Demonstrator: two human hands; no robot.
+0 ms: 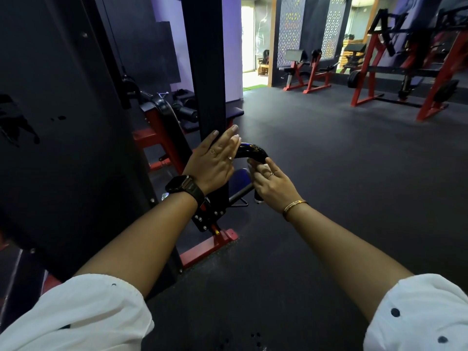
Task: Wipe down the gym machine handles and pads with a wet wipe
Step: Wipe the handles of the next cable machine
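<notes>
A glossy black curved handle [253, 151] sticks out from the black upright post [207, 72] of a gym machine. My left hand [214, 160] rests flat against the post beside the handle's inner end, fingers spread. My right hand [269, 179] is closed around the handle's downward-bent outer end, whose tip [258, 198] shows below the palm. A wet wipe may be under the right fingers, but I cannot make one out. A dark blue pad [240, 179] lies just behind and below the handle.
The machine's tall black shroud [63, 122] fills the left side, with its red base frame [210, 247] on the dark rubber floor [329, 173]. Red and black benches [307, 72] and a rack [405, 67] stand at the back right. A bright doorway [250, 46] lies behind.
</notes>
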